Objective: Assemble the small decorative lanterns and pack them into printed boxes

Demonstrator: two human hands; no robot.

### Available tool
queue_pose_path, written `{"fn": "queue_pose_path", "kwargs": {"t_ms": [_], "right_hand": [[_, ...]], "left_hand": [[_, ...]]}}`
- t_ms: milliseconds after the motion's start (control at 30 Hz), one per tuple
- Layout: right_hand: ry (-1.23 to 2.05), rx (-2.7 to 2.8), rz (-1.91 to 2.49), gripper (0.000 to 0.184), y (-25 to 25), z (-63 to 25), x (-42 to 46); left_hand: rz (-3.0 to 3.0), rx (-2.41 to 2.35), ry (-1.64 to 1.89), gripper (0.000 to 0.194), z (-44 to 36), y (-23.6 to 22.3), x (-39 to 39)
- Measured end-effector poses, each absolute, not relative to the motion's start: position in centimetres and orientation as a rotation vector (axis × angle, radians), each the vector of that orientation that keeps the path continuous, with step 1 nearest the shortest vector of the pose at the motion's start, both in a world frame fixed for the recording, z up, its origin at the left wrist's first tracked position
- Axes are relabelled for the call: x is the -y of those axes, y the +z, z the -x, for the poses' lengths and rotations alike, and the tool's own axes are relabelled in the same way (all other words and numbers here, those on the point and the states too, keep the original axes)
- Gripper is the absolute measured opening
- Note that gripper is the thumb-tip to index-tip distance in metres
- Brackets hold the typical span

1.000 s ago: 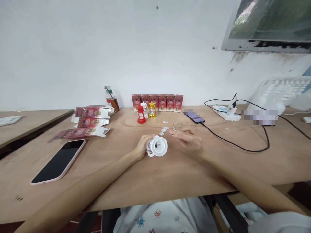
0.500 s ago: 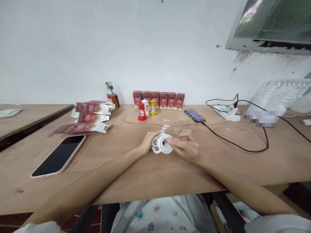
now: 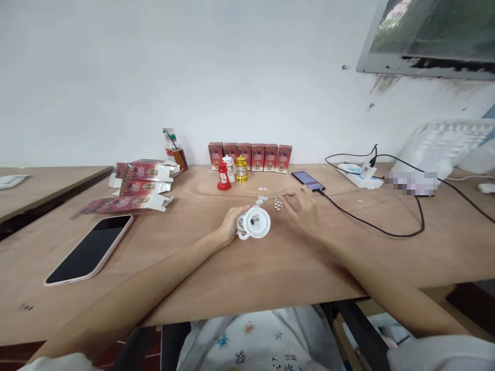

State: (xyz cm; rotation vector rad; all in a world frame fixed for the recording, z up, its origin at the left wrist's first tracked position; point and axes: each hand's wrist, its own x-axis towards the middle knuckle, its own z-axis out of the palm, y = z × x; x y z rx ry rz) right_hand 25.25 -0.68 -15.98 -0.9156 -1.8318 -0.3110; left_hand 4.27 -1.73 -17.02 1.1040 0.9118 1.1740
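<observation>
My left hand (image 3: 228,226) is closed round a small white lantern (image 3: 253,223) lying on its side, its round base turned toward me. My right hand (image 3: 303,206) reaches past it over the table, fingers apart, fingertips at a small heap of button batteries (image 3: 277,203) and thin wire pieces. Small white paper tabs (image 3: 262,198) lie just behind the lantern.
Red, white and gold lanterns (image 3: 231,173) stand before a row of red boxes (image 3: 251,156) by the wall. Flattened red cartons (image 3: 135,191) and a pink phone (image 3: 91,248) lie left. A charging phone (image 3: 308,180), black cable (image 3: 371,226) and power strip (image 3: 358,175) sit right.
My right hand left the lantern's base and moved back and right to the batteries. My left hand kept its hold on the lantern.
</observation>
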Motion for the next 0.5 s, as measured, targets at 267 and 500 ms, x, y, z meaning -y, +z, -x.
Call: {"fn": "queue_pose_path", "kwargs": {"t_ms": [267, 500], "right_hand": [[-0.226, 2.258, 1.451, 0.018, -16.8, -26.9, -1.8], [-0.295, 2.346, 1.507, 0.019, -17.6, -26.0, -1.7]], "left_hand": [[-1.09, -0.941, 1.198, 0.026, -4.1, -17.1, 1.8], [-1.083, -0.947, 1.199, 0.027, -4.1, -17.4, 1.5]]}}
